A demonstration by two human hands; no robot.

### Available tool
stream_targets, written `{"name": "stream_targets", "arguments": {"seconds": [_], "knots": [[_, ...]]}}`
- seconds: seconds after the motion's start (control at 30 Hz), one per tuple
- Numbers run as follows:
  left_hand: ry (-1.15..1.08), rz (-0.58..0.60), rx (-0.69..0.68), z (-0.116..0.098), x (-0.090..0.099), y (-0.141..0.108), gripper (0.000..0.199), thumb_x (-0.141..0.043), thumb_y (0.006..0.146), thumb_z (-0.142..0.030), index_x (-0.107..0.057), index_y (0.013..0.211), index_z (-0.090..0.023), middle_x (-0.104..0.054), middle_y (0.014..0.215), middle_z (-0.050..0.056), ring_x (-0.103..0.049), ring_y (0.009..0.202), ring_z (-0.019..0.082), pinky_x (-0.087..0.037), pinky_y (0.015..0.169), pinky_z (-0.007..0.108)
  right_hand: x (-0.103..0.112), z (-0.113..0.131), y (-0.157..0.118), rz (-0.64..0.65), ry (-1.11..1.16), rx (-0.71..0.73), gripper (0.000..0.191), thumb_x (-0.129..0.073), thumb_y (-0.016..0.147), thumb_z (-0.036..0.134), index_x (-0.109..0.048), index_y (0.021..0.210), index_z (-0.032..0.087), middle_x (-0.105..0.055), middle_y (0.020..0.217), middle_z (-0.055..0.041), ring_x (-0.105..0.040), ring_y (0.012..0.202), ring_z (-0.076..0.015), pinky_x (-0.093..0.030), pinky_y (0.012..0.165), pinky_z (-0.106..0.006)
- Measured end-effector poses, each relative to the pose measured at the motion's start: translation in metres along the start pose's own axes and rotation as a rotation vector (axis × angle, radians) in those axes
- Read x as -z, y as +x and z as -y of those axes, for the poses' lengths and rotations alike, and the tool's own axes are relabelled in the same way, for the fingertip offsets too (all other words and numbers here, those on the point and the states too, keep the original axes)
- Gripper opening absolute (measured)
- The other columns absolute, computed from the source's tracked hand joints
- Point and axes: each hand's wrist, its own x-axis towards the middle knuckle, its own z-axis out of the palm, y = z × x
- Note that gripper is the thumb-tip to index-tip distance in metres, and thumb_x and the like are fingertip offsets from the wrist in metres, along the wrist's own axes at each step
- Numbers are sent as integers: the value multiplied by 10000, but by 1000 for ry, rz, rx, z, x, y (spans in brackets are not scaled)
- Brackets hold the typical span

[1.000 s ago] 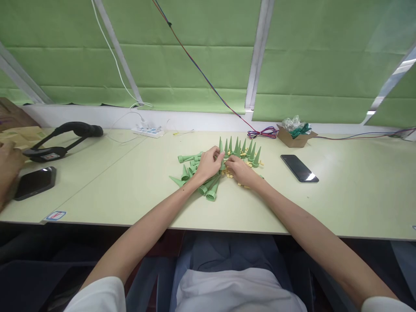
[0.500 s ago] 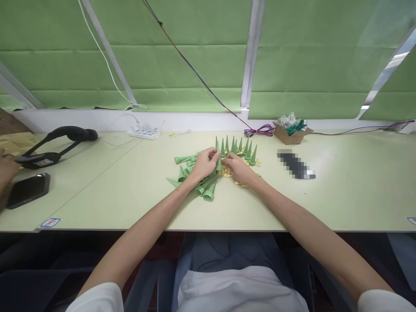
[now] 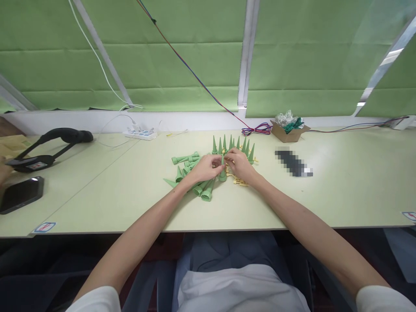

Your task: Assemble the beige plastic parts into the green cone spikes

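- Left hand (image 3: 209, 167): fingers closed on one green cone (image 3: 222, 175), which stood point up, wide end down, in front of the upright cones.
- Right hand (image 3: 239, 165): fingertips bunched at the upper part of that cone; could not tell whether they were clamped on it or on a small piece, as the fingers hid the contact.
- Upright cones (image 3: 214, 145): in a row behind the hands, partly covered by the right hand; count uncertain.
- Loose cones (image 3: 206, 193): lay in a heap beside and beneath the left forearm, some hidden by it.
- Yellow pieces (image 3: 241, 182): scattered near the right wrist, partly covered; shapes too small to make out.
- Dark object (image 3: 290, 162), right of the hands: pixelated, details lost.
- Phone (image 3: 22, 195), cut off at left edge; a co-worker's hand (image 3: 4, 170) also cut off, near the black headset (image 3: 48, 147).
- Open box (image 3: 287, 133): held clear plastic and green material.
- Table stickers (image 3: 44, 227) (image 3: 410, 216): blue borders, red marks, illegible. Headset label (image 3: 36, 165): white with red, likewise illegible.
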Motion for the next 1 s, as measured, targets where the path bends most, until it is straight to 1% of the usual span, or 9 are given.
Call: {"name": "stream_targets", "arguments": {"seconds": [0.07, 0.17, 0.27, 0.43, 0.63, 0.73, 0.93, 1.0], "knots": [[53, -13, -42, 0, 0, 0, 137, -544, 808, -283, -570, 707, -194, -643, 675, 7, -576, 609, 148, -438, 564, 269, 0, 0, 0, -2, 3, -7, 223, -507, 875, 45, -697, 835, 154, -620, 936, -96, -582, 866, -199, -471, 800, -329], [104, -23, -65, 0, 2, 0, 120, -536, 793, -257, -602, 720, -189, -653, 697, 12, -582, 658, 157, -437, 589, 270, 1, 1, 1, 1, -5, -17, 206, -518, 872, 41, -691, 844, 150, -637, 924, -99, -590, 851, -198, -473, 795, -321], [122, -31, -64, 1, 3, 1, 114, -530, 777, -226, -632, 749, -184, -675, 738, 18, -594, 689, 161, -444, 606, 266, 1, 2, 0, 4, -14, -23, 188, -524, 878, 48, -688, 858, 136, -646, 923, -109, -595, 848, -204, -470, 790, -322], [157, -100, -34, 5, 2, 3, 147, -530, 746, -194, -668, 795, -175, -703, 782, 29, -606, 710, 171, -453, 628, 276, 2, 3, 0, -14, -9, -23, 159, -534, 894, 83, -678, 864, 145, -654, 918, -106, -594, 845, -205, -462, 790, -325], [203, -166, 17, 8, -1, 5, 138, -567, 791, -276, -661, 781, -176, -678, 724, 34, -603, 702, 191, -453, 638, 306, 3, 6, 0, -16, -4, -33, 163, -522, 887, 84, -661, 841, 155, -658, 863, -88, -586, 796, -194, -446, 758, -311], [208, -191, 29, 10, -1, 6, 143, -579, 804, -301, -646, 762, -182, -678, 726, 38, -601, 698, 194, -450, 639, 314, 4, 7, -1, -24, -7, -31, 164, -517, 894, 102, -657, 833, 162, -657, 837, -79, -585, 789, -195, -440, 741, -304], [227, -191, 28, 11, -1, 5, 141, -594, 824, -315, -617, 764, -190, -664, 730, 26, -594, 697, 188, -436, 643, 309, 5, 10, 0, -20, -15, -42, 183, -486, 900, 112, -655, 852, 162, -668, 829, -84, -586, 793, -209, -437, 747, -317], [222, -197, 27, 9, -1, 5, 176, -618, 831, -356, -606, 773, -191, -647, 720, 14, -585, 681, 178, -431, 647, 302, 5, 12, 0, -23, -8, -51, 181, -483, 900, 110, -651, 859, 161, -671, 840, -89, -586, 795, -210, -437, 754, -318]]}}
